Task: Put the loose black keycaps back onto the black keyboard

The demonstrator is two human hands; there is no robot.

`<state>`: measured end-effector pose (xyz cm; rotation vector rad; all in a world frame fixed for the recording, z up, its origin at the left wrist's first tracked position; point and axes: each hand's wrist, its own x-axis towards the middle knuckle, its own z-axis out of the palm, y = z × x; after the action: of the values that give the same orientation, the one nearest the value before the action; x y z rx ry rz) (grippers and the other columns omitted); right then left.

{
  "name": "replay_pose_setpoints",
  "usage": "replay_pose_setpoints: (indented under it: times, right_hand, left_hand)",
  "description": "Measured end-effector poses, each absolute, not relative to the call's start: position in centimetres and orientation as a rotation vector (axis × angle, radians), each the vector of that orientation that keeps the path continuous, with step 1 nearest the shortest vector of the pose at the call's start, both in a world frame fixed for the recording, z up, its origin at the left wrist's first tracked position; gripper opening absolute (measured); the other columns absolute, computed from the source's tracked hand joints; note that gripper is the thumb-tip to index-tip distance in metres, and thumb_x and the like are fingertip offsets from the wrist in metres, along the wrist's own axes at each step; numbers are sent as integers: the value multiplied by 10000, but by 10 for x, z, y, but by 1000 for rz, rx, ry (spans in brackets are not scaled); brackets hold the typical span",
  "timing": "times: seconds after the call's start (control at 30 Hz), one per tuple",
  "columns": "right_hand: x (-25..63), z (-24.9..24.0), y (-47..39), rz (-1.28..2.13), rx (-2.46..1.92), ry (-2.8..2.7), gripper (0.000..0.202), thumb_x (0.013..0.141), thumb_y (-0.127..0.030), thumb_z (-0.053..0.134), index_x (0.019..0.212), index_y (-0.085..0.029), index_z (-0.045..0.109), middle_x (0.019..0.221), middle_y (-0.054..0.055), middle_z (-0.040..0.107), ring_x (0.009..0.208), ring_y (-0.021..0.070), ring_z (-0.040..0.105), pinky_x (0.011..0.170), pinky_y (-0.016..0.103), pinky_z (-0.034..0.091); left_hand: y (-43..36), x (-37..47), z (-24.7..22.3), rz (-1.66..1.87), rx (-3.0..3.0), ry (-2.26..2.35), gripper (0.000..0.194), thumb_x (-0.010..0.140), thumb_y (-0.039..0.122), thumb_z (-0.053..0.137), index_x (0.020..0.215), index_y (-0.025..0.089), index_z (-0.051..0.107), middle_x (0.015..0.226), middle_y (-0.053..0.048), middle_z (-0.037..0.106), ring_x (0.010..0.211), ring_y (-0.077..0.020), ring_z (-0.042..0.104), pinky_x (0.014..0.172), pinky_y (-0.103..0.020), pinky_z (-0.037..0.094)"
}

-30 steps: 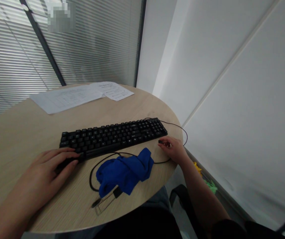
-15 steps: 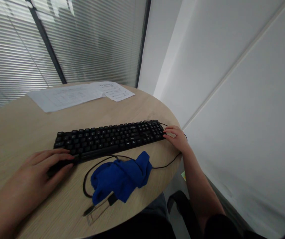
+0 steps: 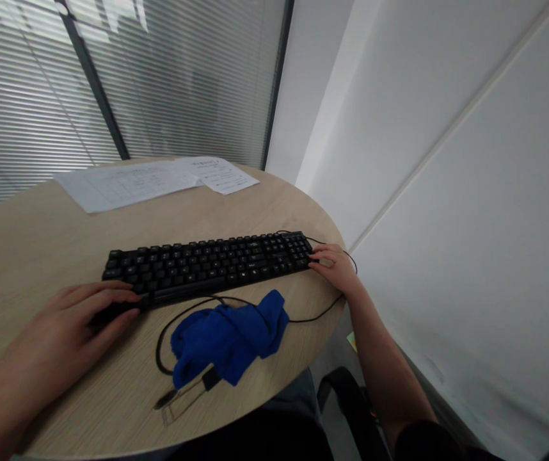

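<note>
A black keyboard [image 3: 226, 262] lies on the round wooden table, its left end angled nearer to me. My left hand [image 3: 82, 320] grips its near left corner, thumb on the front edge and fingers over the keys. At the other end, my right hand [image 3: 334, 266] pinches the right edge by the number pad. A crumpled blue cloth [image 3: 231, 336] rests in front of the keyboard, with a black cable [image 3: 160, 346] looping around and under it. Beside the cloth, close to me, are a USB plug [image 3: 211, 378] with a clear cap and a small dark-tipped brush [image 3: 165, 399].
Printed papers [image 3: 144, 184] lie at the table's far side [image 3: 236, 214]. A white wall [image 3: 471, 192] rises close on the right, and a window with blinds [image 3: 183, 83] stands behind. Below the near edge is a black chair armrest [image 3: 346, 390].
Both hands keep their hold on the keyboard's two ends. The view has shifted slightly; the keyboard, cloth and hands show almost no other movement.
</note>
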<state>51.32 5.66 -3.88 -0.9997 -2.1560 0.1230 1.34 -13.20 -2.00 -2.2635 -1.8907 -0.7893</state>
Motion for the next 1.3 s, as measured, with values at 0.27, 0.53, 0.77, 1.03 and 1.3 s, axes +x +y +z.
replay_pose_setpoints:
  times: [0.27, 0.53, 0.77, 1.03, 1.3]
  right_hand:
    - [514, -39, 58, 119, -1007, -2175, 128, 860, -277, 783, 987, -272, 798, 1121, 49, 743, 1065, 236, 674, 994, 444, 521]
    - [515, -40, 55, 93, -991, -2212, 163, 862, -271, 783, 1024, -275, 798, 1160, 53, 735, 1087, 240, 670, 1002, 449, 525]
    - [513, -39, 51, 13, -1015, -2220, 177, 930, -303, 711, 1083, -288, 798, 1152, 56, 741, 1076, 235, 675, 987, 444, 538]
    - [510, -40, 47, -114, -1019, -2258, 230, 970, -348, 672, 1166, -280, 772, 1194, 56, 734, 1104, 240, 673, 1024, 456, 517]
    - [512, -38, 47, -74, -1011, -2258, 205, 930, -287, 722, 1126, -269, 783, 1180, 58, 739, 1102, 242, 673, 1015, 451, 522]
  left_hand:
    - [-132, 19, -10, -793, -2285, -1956, 470, 888, 616, 489, 984, 228, 735, 1108, -117, 724, 1018, -315, 661, 1003, -513, 511]
    - [-132, 19, -10, -809, -2295, -1887, 449, 897, 591, 486, 980, 231, 742, 1083, -120, 729, 1016, -328, 669, 984, -523, 518]
    - [-132, 20, -11, -810, -2298, -1915, 463, 894, 598, 491, 991, 226, 749, 1119, -130, 725, 1044, -333, 666, 985, -542, 520]
    - [-133, 24, -6, -851, -2271, -1917, 495, 889, 628, 465, 947, 229, 753, 1081, -132, 735, 1017, -337, 673, 969, -541, 528]
    - [-132, 20, -10, -822, -2280, -1899, 492, 891, 619, 479, 975, 222, 757, 1088, -134, 738, 1018, -336, 678, 967, -537, 528]
